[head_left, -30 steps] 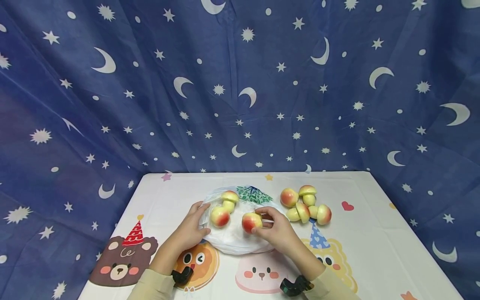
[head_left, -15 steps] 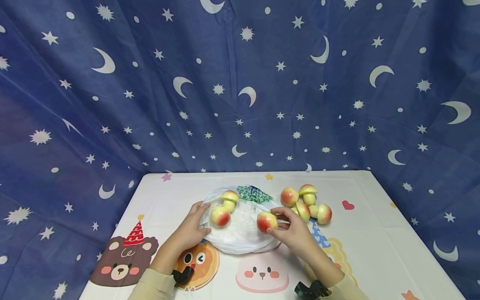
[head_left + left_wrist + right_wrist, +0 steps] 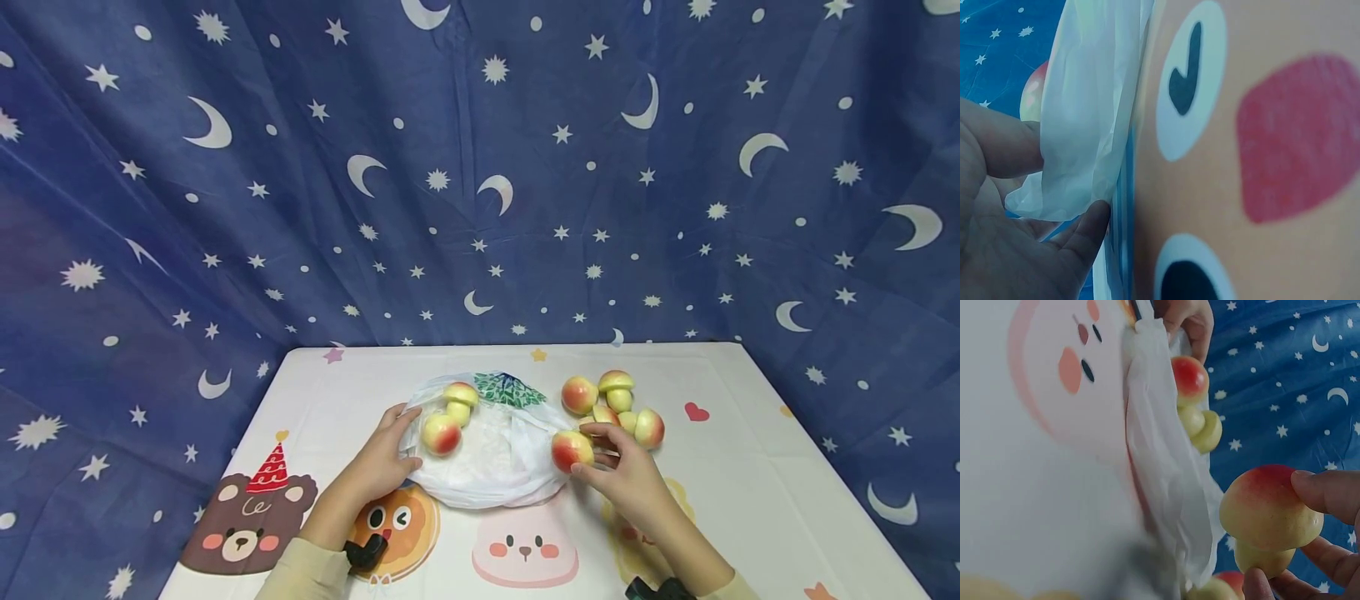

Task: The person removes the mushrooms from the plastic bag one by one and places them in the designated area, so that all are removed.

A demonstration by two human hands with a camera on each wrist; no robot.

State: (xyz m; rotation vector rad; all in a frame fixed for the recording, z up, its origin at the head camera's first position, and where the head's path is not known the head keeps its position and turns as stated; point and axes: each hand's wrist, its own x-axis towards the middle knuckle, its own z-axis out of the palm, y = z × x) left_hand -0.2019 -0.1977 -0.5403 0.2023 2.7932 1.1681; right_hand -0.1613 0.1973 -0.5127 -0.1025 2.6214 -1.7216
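My right hand (image 3: 626, 471) pinches a toy mushroom (image 3: 572, 451) with a red and yellow cap, above the right edge of a white plastic bag (image 3: 480, 483). In the right wrist view, thumb and fingers hold that mushroom (image 3: 1269, 512) by its cap and stem. My left hand (image 3: 385, 454) grips the bag's left edge; in the left wrist view, the white plastic (image 3: 1085, 144) lies between its thumb and fingers. Two more mushrooms rest on the bag: one with its red cap toward me (image 3: 441, 433), the other standing behind it (image 3: 460, 403).
Several similar mushrooms (image 3: 617, 388) lie grouped right of the bag, partly behind my right hand. The bag has a green printed patch (image 3: 508, 389). A white tablecloth (image 3: 765, 492) with cartoon animals covers the table. Behind it hangs a blue star-and-moon curtain (image 3: 525, 250).
My right hand has carried the mushroom rightward from over the middle of the bag to its right edge. My left hand and the two mushrooms on the bag stay put.
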